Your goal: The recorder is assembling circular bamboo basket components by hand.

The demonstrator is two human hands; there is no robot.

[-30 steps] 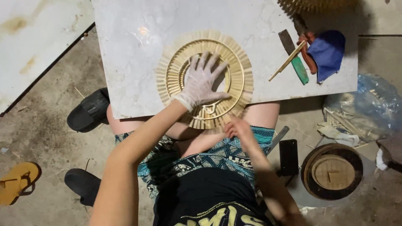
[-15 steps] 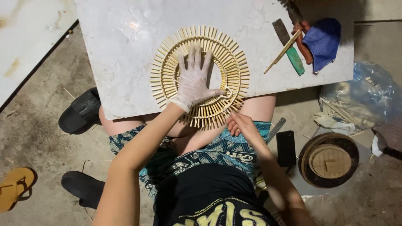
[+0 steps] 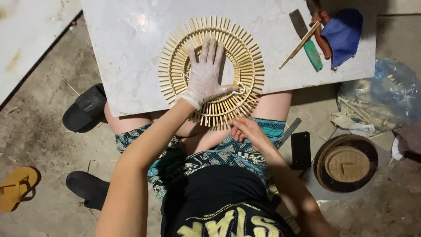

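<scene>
Head view: bamboo-stick ring [image 3: 210,70] sits at the near edge of the marble slab [image 3: 131,48], overhanging the lap, same as a second ago; gloved left hand [image 3: 205,74] stays pressed flat on it, fingers spread; bare right hand [image 3: 246,131] has crept up and pinches the sticks at the ring's lower rim; weaving ongoing.

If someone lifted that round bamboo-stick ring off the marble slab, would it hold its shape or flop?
The bamboo ring probably stays fairly stiff, since its sticks sit bound in tidy circles. It looks light: thin slats and an open middle. Its loose-looking stick ends may snag or snap, and the gloved left hand pressing it flat suggests it slides easily.
</scene>
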